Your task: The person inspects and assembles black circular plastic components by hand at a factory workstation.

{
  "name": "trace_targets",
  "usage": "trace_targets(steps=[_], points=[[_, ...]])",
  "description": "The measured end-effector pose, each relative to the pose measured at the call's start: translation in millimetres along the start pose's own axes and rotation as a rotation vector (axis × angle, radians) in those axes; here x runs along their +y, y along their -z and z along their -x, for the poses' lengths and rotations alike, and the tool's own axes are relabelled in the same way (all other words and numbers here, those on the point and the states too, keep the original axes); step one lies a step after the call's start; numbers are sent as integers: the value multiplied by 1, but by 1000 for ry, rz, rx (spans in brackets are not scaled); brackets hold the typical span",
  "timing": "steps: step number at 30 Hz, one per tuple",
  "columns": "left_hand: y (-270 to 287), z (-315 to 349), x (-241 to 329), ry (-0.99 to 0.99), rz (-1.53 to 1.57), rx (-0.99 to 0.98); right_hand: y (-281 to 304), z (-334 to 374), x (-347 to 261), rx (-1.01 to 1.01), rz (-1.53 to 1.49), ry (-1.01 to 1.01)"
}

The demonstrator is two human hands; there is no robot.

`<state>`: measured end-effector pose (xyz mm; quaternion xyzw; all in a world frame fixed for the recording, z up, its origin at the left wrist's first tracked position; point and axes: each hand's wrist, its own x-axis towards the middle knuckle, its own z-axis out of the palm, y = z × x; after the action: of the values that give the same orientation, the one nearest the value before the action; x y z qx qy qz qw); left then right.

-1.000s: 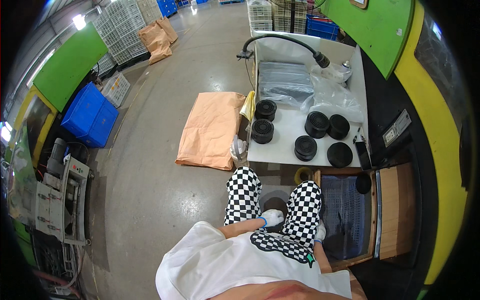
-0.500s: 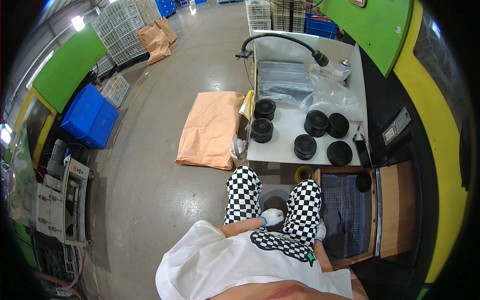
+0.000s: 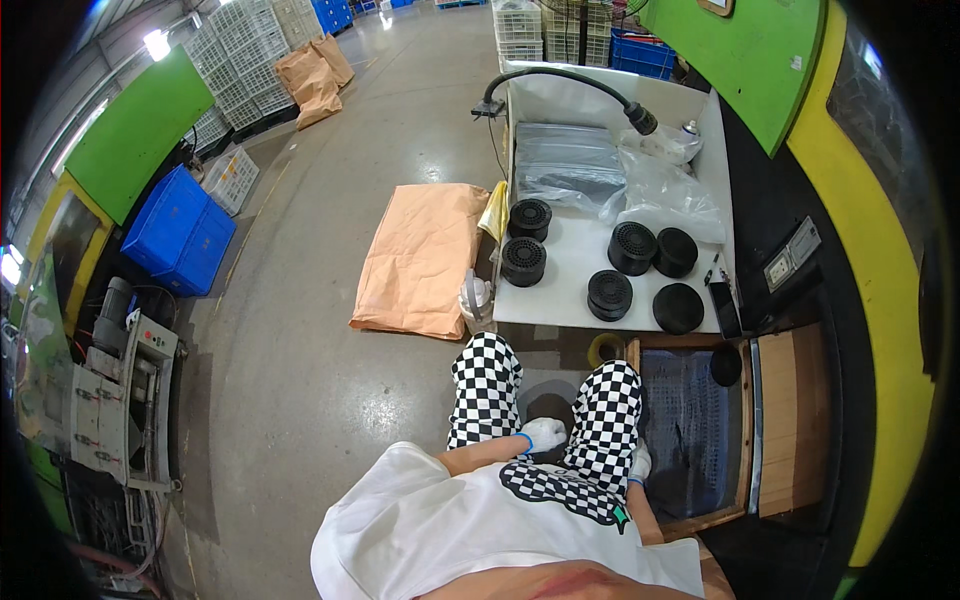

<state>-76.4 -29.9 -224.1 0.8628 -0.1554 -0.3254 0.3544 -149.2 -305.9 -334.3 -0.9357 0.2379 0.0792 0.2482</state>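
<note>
Counting 7 black round parts (image 3: 610,294): 6 on the white worktop (image 3: 568,308) at upper right of frame, 1 at the upper right of the wooden-framed tray (image 3: 745,430), right of the legs. Of the 6: 4 show holed tops, 2 plain dark tops. One holed and one plain sit side by side mid-worktop; 2 holed near its left edge; 1 holed and 1 plain toward the front, apart.

Hands: 2, both white-gloved, lower center of frame. Left hand (image 3: 545,434) is on the lap between the checked thighs, fingers curled; can't tell if clenched or loose. Right hand (image 3: 641,462) is beside the right thigh, next to the tray, mostly hidden; can't tell its grip. Neither touches a black part.

Also on worktop: 1 stack of grey sheets (image 3: 570,150), 1 gooseneck lamp (image 3: 560,73) at its left edge. Floor, center: 1 flat brown sack (image 3: 420,260).
</note>
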Motion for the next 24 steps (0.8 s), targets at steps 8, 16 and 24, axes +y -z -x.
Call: trace_targets(steps=[8,16,24], points=[[1,-2,6,4,12,-27,6,2,2,41,3,-2],[5,3,10,6,15,-29,-7,0,11,44,-50,-4],[3,2,6,12,8,-16,-16,-9,21,45,-105,-9]])
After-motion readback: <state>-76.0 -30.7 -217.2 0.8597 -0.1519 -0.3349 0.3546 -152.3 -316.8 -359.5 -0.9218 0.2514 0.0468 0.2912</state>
